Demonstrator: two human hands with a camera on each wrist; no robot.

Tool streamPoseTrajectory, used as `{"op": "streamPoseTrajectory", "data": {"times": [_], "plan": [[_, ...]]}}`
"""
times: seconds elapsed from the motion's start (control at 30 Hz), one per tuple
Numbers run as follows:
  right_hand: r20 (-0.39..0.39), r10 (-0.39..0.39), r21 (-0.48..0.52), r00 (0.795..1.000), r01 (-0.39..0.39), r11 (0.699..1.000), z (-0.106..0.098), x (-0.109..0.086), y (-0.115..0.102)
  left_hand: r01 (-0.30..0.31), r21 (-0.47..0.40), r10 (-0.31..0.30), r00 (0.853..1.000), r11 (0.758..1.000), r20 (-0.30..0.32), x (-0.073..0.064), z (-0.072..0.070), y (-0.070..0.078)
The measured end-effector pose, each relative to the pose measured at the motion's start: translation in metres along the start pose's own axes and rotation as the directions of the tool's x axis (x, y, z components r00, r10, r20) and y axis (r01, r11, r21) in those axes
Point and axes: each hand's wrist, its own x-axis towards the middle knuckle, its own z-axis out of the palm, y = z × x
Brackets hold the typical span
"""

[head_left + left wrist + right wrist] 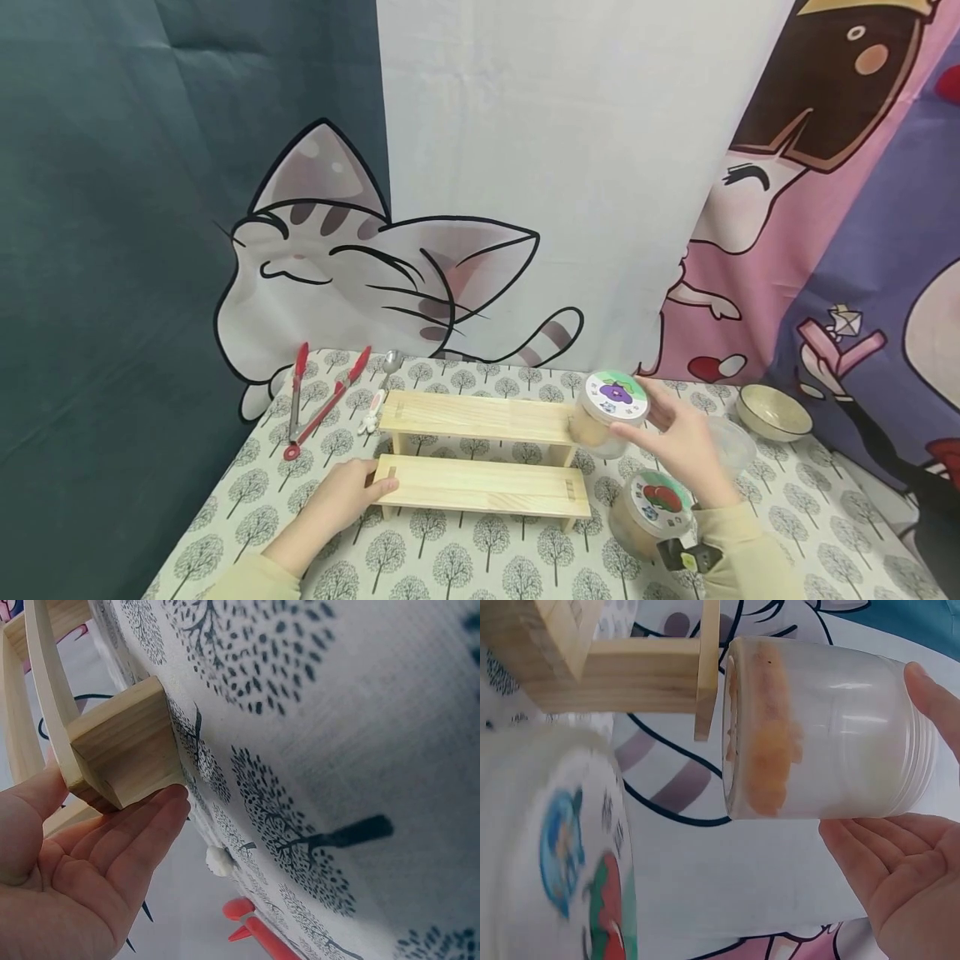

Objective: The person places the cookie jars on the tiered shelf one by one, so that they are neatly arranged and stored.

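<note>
a clear round plastic jar (603, 423) with a purple-pictured lid is held lid-up in the right hand (678, 437), at the right end of a pale wooden two-tier stand's (480, 483) upper tier — i cannot tell if they touch. the left hand (348, 492) grips the lower tier's left end. a second clear round jar (651, 512) with a red-pictured lid stands near the right wrist; red-and-grey tongs (322, 414) lie left on the tree-print-covered bench (420, 575), a beige round bowl (774, 410) right.

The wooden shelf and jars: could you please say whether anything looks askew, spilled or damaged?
Nothing stands out: the wooden shelf shows no visible damage, the purple-pictured jar and red-pictured jar look upright and lidded, and no spill shows on the tablecloth.
</note>
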Motion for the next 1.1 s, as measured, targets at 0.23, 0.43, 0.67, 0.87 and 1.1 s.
{"op": "streamPoseTrajectory", "data": {"times": [0.23,0.43,0.67,0.87,1.1], "plan": [[-0.012,0.027,0.066,1.0,-0.026,0.997,0.011,0.0,-0.004,-0.003,0.0,0.003,1.0,1.0,0.006,0.0,0.0,0.002],[0.003,0.033,0.105,0.999,-0.033,0.994,0.02,0.005,-0.014,-0.004,-0.008,0.004,1.0,1.0,0.004,0.0,0.0,0.0],[0.021,0.023,0.134,1.0,-0.025,0.991,0.031,0.01,-0.021,-0.005,-0.004,0.005,1.0,1.0,0.002,0.0,0.0,0.0],[0.012,0.002,0.144,1.0,-0.004,0.99,0.037,0.013,-0.025,-0.008,-0.002,0.008,1.0,1.0,-0.004,-0.001,-0.001,0.001],[-0.007,-0.029,0.162,1.0,0.03,0.986,0.046,0.017,-0.03,-0.017,-0.004,0.017,1.0,1.0,-0.004,-0.001,-0.001,0.002]]}}
